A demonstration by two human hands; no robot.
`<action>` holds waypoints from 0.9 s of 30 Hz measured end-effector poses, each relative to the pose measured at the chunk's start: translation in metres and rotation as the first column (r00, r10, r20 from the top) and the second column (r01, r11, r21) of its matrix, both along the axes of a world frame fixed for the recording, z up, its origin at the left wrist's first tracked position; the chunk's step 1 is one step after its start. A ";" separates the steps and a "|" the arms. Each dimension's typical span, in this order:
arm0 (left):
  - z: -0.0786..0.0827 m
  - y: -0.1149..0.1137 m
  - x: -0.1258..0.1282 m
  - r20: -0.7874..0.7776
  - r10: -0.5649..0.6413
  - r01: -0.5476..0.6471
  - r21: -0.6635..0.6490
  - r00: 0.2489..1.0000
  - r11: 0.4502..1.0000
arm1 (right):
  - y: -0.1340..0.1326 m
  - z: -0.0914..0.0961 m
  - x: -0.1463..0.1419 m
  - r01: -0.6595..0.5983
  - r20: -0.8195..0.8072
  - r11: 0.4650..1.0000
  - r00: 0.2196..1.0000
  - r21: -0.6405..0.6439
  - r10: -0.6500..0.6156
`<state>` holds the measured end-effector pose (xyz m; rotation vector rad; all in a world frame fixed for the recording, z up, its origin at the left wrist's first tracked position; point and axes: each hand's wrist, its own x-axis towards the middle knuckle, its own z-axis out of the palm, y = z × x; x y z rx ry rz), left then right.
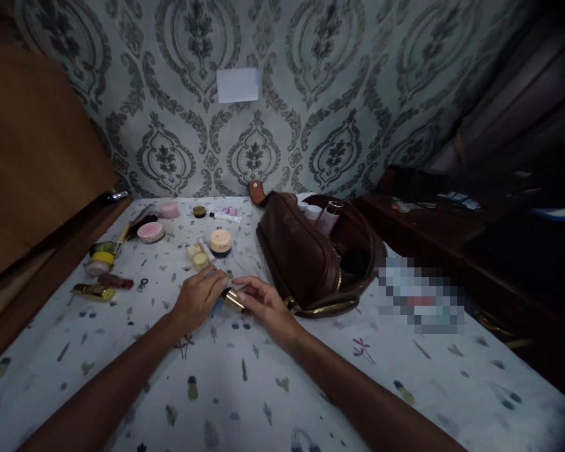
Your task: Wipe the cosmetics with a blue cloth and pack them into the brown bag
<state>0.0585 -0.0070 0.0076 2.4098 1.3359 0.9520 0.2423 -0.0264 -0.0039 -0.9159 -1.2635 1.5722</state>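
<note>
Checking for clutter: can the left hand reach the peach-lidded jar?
Likely yes: the jar stands just beyond the left hand, nothing tall between them, though that hand is touching a gold tube.

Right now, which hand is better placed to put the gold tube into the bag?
Probably the right hand: both touch the gold tube, but it lies beside the open brown bag, the left hand farther off.

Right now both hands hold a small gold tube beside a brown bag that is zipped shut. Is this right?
No: the head view shows the brown bag open, bottles inside. The left hand and the right hand do hold the small gold tube beside it.
</note>
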 end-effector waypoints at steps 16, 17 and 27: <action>0.009 -0.004 0.009 0.071 0.083 -0.068 -0.200 0.994 0.977 | -0.013 -0.007 -0.002 -0.039 0.462 0.886 0.863 0.461 -0.202; 0.010 -0.004 0.009 0.094 0.084 -0.062 -0.219 0.992 0.974 | -0.013 -0.007 -0.002 -0.042 0.466 0.880 0.859 0.473 -0.210; 0.011 -0.002 0.009 0.224 0.073 -0.019 -0.236 0.972 0.972 | -0.014 0.001 -0.003 -0.070 0.302 0.970 0.953 0.232 -0.003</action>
